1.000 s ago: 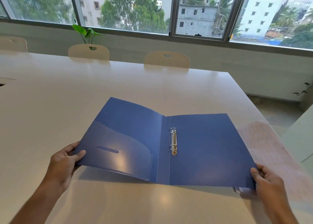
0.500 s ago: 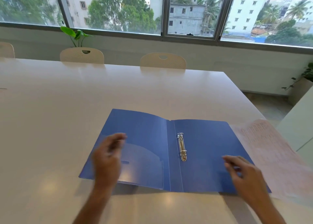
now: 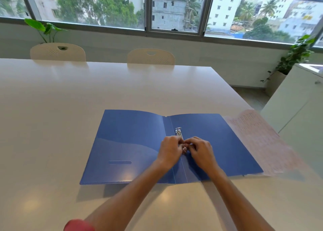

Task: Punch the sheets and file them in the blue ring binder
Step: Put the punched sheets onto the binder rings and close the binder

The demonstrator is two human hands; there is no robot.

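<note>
**Both hands at the rings of an open binder**

A flat blue plastic ring binder [image 3: 139, 143] lies spread open on a glossy pale counter [image 3: 87, 94], near its right end, both covers resting on the surface. The left hand [image 3: 170, 151] and the right hand [image 3: 201, 152] meet over the spine, fingers [image 3: 178, 140] curled tightly around the near part of the small silver metal ring mechanism [image 3: 178, 131]; only its far ring shows beyond the knuckles. Whether the rings stand parted or closed cannot be told, since the hands cover them. The binder's left cover carries a clear inner pocket with a slot cut near its lower edge. Just right of the binder, partly tucked under its right cover, lies a stack of thin printed paper sheets [image 3: 258, 140], blurred in the shot. A red sleeve edge [image 3: 78, 225] shows at the near margin. On the far side of the counter stand two cream perforated chair backs [image 3: 150, 57], with a leafy green plant [image 3: 43, 28] behind the left one and a wide window [image 3: 174, 10] looking onto buildings and trees. A white cabinet [image 3: 300, 99] stands at the right.
</note>
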